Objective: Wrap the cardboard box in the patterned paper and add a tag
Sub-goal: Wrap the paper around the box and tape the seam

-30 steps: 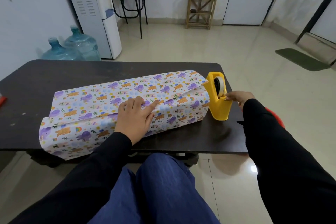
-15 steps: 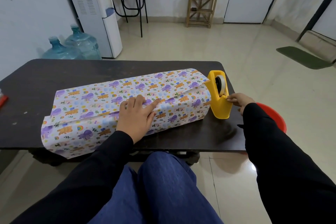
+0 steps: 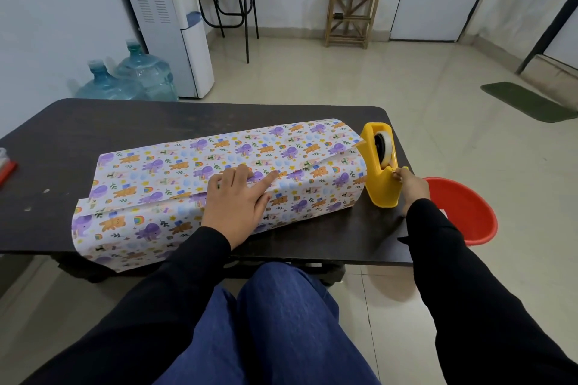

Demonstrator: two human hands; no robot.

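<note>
A long box covered in patterned paper (image 3: 175,178) with purple and orange animals lies across the dark table (image 3: 93,122). Its cardboard is fully hidden. My left hand (image 3: 240,197) lies flat on top, fingers pressing the overlapping paper seam. A yellow tape dispenser (image 3: 380,166) with a white tape roll stands against the box's right end. My right hand (image 3: 411,186) is at the dispenser's front edge, fingertips pinched on the tape end. No tag is in view.
A red bucket (image 3: 466,209) sits on the floor beside the table's right edge. A red-and-clear object (image 3: 6,166) lies at the table's far left. Water bottles (image 3: 137,75) and a dispenser (image 3: 169,19) stand behind. My knees are under the near edge.
My right hand has slid down from the roll to the dispenser's front edge, pinching the tape end. My left hand stays pressed on the seam. The view shifted slightly.
</note>
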